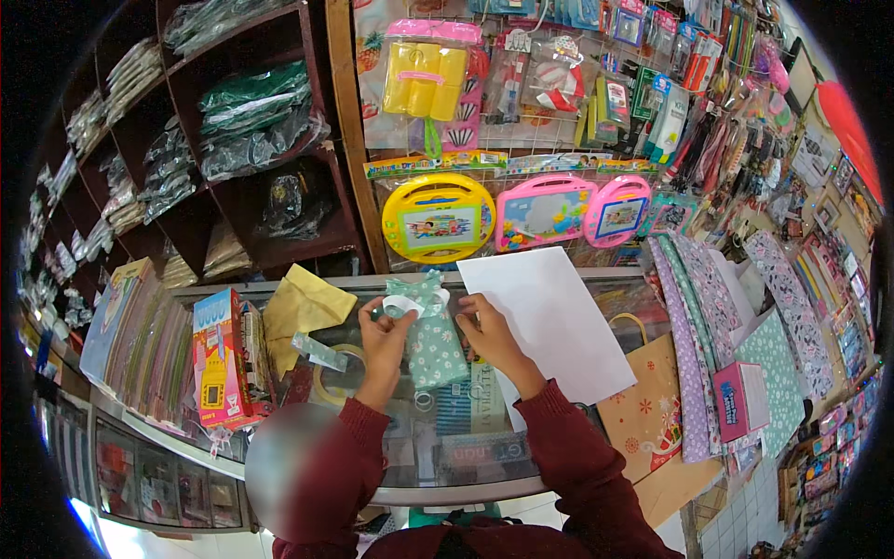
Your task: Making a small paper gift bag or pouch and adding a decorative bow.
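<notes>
A small parcel in green daisy-print wrapping paper (434,356) lies on the glass counter (412,461), its gathered top pointing away from me. A white ribbon or paper strip (403,305) loops across its neck. My left hand (383,346) pinches that strip between thumb and fingers at the parcel's left side. At the right side, my right hand (492,335) hovers with fingers slightly apart and nothing visible in them. Its wrist is over a large white paper sheet (552,321). A folded strip of the same green paper (320,351) rests left of my left hand, on a tape roll (318,384).
Left on the counter are a crumpled yellow paper (307,304), a red toy box (218,356) and stacked books (140,335). A kraft gift bag (639,398), patterned wrapping sheets (688,335) and a small pink box (740,402) lie right. Drawing boards (440,220) hang behind.
</notes>
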A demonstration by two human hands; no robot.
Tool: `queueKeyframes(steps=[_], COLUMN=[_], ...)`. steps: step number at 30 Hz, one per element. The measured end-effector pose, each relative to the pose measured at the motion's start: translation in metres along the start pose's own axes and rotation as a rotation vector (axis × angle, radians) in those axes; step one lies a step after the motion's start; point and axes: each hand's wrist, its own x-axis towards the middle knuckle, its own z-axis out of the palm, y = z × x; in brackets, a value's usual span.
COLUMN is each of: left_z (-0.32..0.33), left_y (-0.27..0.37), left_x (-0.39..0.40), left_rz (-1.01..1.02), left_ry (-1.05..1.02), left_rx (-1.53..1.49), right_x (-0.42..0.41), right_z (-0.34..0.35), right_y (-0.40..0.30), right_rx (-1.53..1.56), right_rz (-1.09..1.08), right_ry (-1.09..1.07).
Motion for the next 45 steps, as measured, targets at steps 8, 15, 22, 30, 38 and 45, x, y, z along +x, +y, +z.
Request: queueKeyframes(steps=[8,15,22,30,38,45], left_z=[-0.007,0.0,0.0,0.002,-0.004,-0.002], left_y=[-0.003,-0.002,0.0,0.003,0.001,0.008], left_x=[-0.004,0.007,0.0,-0.008,-0.008,-0.01], left_rz=[0.01,0.011,0.007,0.088,0.21,0.398], left_ry=[-0.006,0.009,-0.012,-0.117,-0.203,-0.348], left_rx=[-0.003,-0.046,0.058,0.186,0.228,0.216], right_x=[0.002,0.009,0.016,0.022,0.011,0.007], right_z=[0.007,0.011,0.029,0.033,0.022,0.023], right_y=[0.01,0.02,0.013,0.017,0.014,0.015], right_rx=[-0.127,0.048,-0.031,0.412,0.363,0.392], right_rz=[-0.144,-0.149,-0.332,-0.187,-0.186,-0.237], right_ry=[0.059,0.019,0.163,0.104,0.158,0.125])
